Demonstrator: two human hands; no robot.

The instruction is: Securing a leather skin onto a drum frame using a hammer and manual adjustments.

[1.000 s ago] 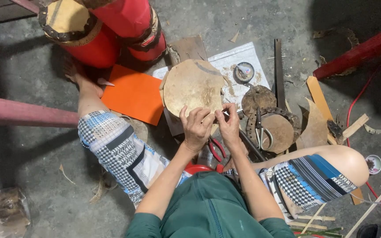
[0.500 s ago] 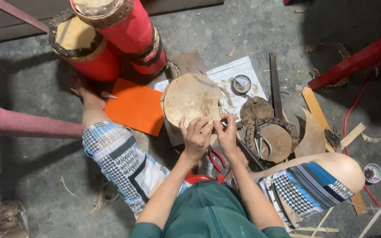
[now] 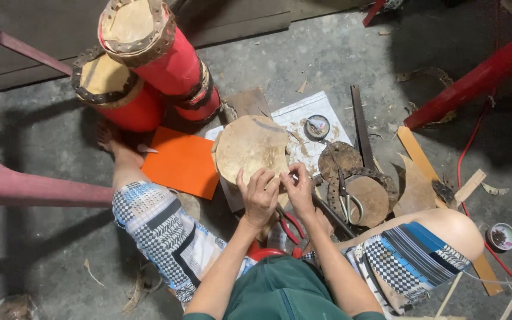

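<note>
No labels, signs or screens. Only containers: small round open tin [image 3: 317, 126] on white sheet [image 3: 303, 118]; small white round pot [image 3: 501, 236] on floor, far right.

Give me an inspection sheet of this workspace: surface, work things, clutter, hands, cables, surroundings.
Surface: grey concrete floor, scraps strewn about.
Work things: round tan hide disc, near edge pinched by both hands.
Clutter: orange sheet, scissors on a laced round piece, red-handled pliers, small round tin, flat metal bar.
Hands: left hand and right hand side by side at disc edge.
Cables: red cable along the floor, right.
Surroundings: two red drums, red pole.
</note>
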